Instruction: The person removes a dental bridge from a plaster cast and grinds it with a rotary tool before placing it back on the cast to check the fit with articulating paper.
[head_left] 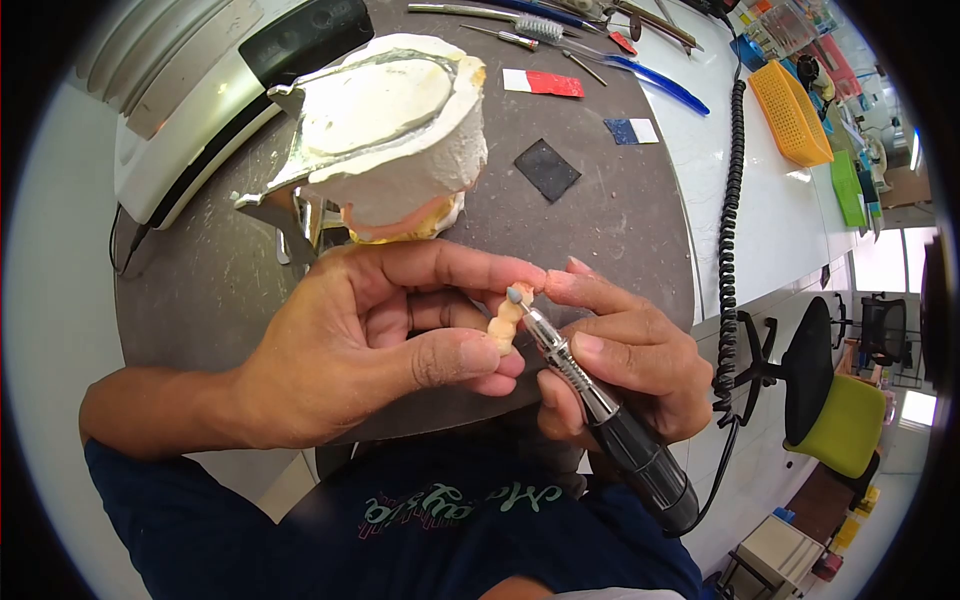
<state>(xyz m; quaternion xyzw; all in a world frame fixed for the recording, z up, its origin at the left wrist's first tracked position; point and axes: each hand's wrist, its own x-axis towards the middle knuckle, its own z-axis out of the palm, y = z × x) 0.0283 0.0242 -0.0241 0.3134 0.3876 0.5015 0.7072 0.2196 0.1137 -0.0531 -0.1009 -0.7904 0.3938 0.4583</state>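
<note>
Between the thumb and fingers of my left hand (390,345) is a small tooth-coloured dental bridge (503,325), held upright. My right hand (640,355) grips a black and silver rotary handpiece (610,420), pen-like, its body slanting down to the right. The handpiece's grey rounded tip (515,295) is at the upper end of the bridge. The index fingertips of both hands meet just above it. Beyond my left hand, a white plaster dental model (400,130) with pink and yellowish parts rests in a metal articulator (290,215).
The rounded grey work surface (600,230) holds a black square (547,170), red-white (543,83) and blue-white strips (631,131), and several tools at the back. A white device (200,130) stands left. A coiled black cable (731,220), yellow basket (790,113) and chairs (845,420) are right.
</note>
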